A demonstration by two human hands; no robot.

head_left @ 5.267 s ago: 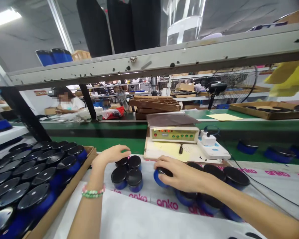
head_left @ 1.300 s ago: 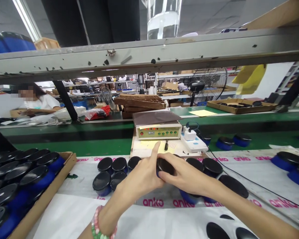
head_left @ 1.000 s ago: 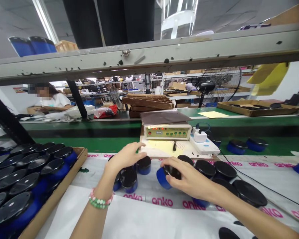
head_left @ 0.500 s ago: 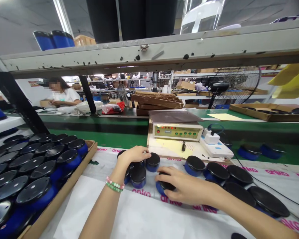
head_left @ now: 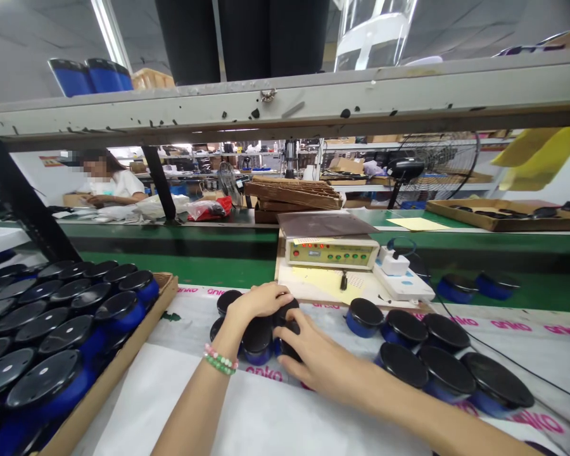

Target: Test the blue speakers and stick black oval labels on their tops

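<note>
Our right hand [head_left: 313, 361] pinches a small blue jar [head_left: 285, 345] by its black lid, its grip curled shut on the jar's near side. Just to the left, touching it, stands the cluster of small jars [head_left: 258, 334], and our left hand [head_left: 259, 301] lies cupped over the cluster's far side, its grip pressed onto the lids. So the held jar sits between both hands. Further right, wider flat jars [head_left: 425, 358] crowd the tabletop [head_left: 275, 421].

Cardboard tray [head_left: 137, 329] of black-lidded blue jars, left. Beige control box [head_left: 331, 252] with white power strip [head_left: 403, 282] beside it. Green conveyor belt [head_left: 209, 269] behind. Standing fan [head_left: 437, 166]. Seated person [head_left: 105, 185] far left.
</note>
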